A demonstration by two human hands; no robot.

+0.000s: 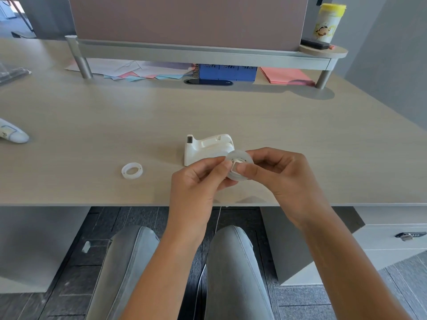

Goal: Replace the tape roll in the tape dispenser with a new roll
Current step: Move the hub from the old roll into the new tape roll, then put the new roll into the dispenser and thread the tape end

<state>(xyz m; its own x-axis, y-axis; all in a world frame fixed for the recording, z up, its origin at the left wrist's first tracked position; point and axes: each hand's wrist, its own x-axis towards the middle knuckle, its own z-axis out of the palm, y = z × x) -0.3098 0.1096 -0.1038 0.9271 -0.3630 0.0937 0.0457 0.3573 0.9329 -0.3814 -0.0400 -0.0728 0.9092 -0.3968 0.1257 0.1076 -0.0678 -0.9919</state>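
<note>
A white tape dispenser stands on the pale wooden desk, its cutter end to the left and its roll cradle with no roll in it. Just in front of it, above the desk, both hands hold a clear tape roll. My right hand grips the roll's right side, thumb pressed over the core. My left hand pinches its left edge with thumb and fingers. A thin, nearly spent tape ring lies flat on the desk to the left, apart from both hands.
A raised shelf crosses the back of the desk, with papers, a blue box and pink sheets under it. A yellow-lidded canister stands at its right end. A white tube-like object lies at the left edge. My knees are below the desk's front edge.
</note>
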